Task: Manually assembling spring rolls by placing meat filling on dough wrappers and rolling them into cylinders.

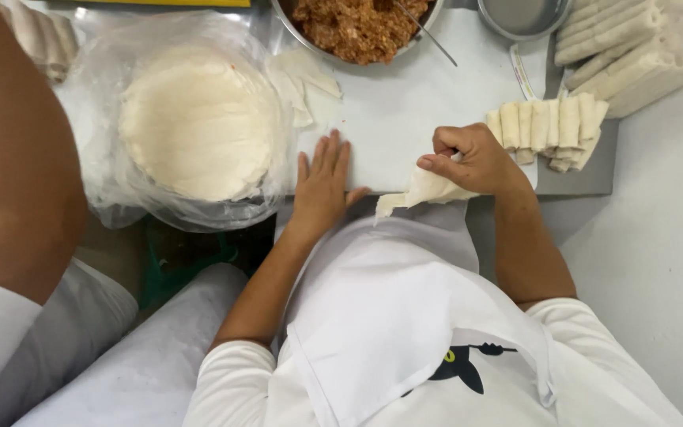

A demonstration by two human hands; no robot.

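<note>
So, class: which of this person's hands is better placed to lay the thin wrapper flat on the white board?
Probably the right hand: it already pinches the wrapper, which hangs over the near edge of the white board. The left hand lies flat on the board, empty, and looks better placed to smooth it.

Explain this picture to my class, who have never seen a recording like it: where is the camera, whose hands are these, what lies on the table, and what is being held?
There is one picture, taken by a camera worn on a person's head and looking down at their own two bare hands. No machine is involved. The left hand lies flat and open on the white work surface. The right hand pinches a thin pale wrapper, which hangs over the table edge. On the table are a stack of round wrappers on clear plastic, a bowl of reddish-brown minced filling with a utensil in it, and rows of finished rolls. The arm at the left belongs to another person.
</note>
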